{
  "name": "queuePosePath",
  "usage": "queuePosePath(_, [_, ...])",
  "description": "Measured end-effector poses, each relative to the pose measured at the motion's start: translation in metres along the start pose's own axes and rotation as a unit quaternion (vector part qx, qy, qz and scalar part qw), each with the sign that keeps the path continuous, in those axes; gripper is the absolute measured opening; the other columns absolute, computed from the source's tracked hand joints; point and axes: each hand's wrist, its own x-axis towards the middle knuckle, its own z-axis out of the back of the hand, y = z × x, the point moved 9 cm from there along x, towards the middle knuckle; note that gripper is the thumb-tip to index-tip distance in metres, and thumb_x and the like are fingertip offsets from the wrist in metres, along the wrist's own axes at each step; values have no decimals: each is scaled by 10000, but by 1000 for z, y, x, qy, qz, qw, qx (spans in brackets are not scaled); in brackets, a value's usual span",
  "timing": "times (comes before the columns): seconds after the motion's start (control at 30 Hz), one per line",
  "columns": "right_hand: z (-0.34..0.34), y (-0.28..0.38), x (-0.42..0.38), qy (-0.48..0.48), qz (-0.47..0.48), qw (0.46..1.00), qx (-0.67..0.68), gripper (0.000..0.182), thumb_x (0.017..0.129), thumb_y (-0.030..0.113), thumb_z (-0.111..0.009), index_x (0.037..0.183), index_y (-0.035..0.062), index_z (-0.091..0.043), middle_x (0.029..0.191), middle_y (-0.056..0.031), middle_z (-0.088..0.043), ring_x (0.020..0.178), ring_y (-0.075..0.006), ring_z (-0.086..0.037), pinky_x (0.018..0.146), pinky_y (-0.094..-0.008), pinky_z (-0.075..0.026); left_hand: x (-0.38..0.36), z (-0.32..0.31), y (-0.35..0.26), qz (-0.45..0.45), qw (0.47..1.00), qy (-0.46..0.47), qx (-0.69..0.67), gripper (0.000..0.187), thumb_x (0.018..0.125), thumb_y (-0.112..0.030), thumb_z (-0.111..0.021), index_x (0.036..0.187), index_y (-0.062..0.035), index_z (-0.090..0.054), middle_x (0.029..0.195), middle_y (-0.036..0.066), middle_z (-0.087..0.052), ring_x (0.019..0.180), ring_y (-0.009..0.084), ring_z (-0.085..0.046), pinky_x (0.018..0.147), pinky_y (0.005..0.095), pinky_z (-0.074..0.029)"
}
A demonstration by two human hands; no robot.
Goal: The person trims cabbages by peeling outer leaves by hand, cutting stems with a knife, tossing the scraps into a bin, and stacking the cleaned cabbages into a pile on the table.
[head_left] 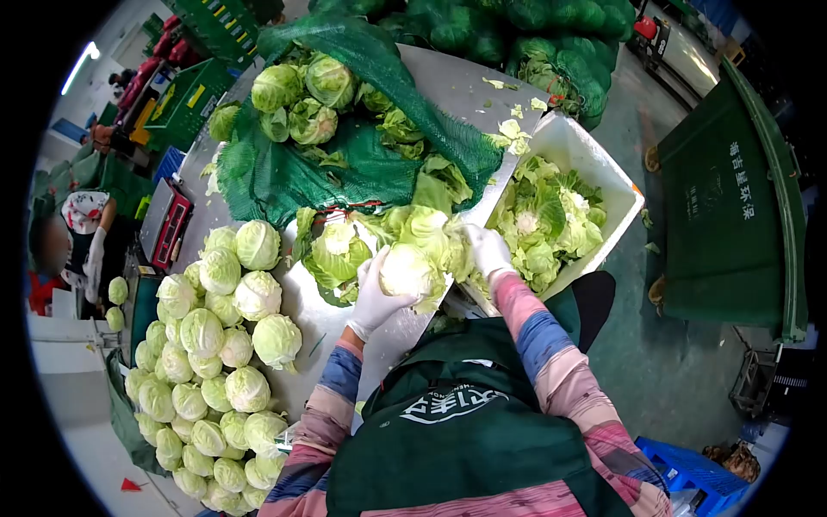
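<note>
Both my hands wear white gloves. My left hand (379, 297) is wrapped round the near-left side of a pale cabbage (408, 271) above the metal table. On the cabbage's right, my right hand (489, 250) grips its loose outer leaves (452, 246); some of its fingertips are hidden by them. Just left of the held cabbage lies another cabbage (338, 254) with leaves spread around it. Beyond my hands, a green mesh sack (284, 185) lies open with several leafy cabbages (312, 121) in its mouth.
A large pile of trimmed cabbages (202, 332) covers the table's left side. To the right stands a white foam box (616, 202) of loose leaves. Full mesh sacks (568, 73) sit at the back, a green bin (732, 207) far right, a red scale (172, 226) left. A person (86, 224) is at far left.
</note>
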Motion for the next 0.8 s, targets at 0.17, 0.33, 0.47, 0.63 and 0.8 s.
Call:
queuePosePath(0.17, [8,50,-30,6,159,983,-95,564,965,496,-409,1448,224,-305,798,-164,-674,649,-364,-644,568,-451,-491,5,1,6,-16,985,-42,-164,1010,579,-248,-871,1371,45,-317,1323,192,-402,1235,279,-442,1052,353,-376])
queuePosePath(0.33, [-36,112,-64,106,299,918,-237,633,967,489,-399,1479,148,-249,777,-134,-675,623,-318,-647,559,-442,-498,10,0,-18,-33,990,-23,-133,959,583,-262,-869,1329,43,-349,1186,161,-548,1100,254,-561,961,341,-456])
queuePosePath(0.47, [-38,115,-56,140,278,910,-273,614,972,481,-391,1480,168,-247,772,-137,-674,625,-321,-648,563,-436,-502,11,-3,-11,-36,987,-8,-154,926,605,-220,-863,1313,39,-325,1234,159,-499,1138,228,-517,991,343,-429])
queuePosePath(0.63, [-17,72,0,126,134,968,-170,485,971,492,-375,1411,290,-402,903,-189,-673,779,-365,-653,694,-464,-511,-4,2,-5,-61,994,-19,-93,980,562,-210,-884,1345,20,-340,1275,181,-495,1195,281,-504,1030,357,-407])
queuePosePath(0.8, [-26,25,10,76,85,981,-158,572,948,550,-394,1433,247,-384,966,-218,-666,858,-355,-651,759,-455,-500,-7,9,0,-43,991,-18,-125,984,566,-169,-881,1356,12,-324,1328,165,-453,1247,248,-456,1064,342,-371])
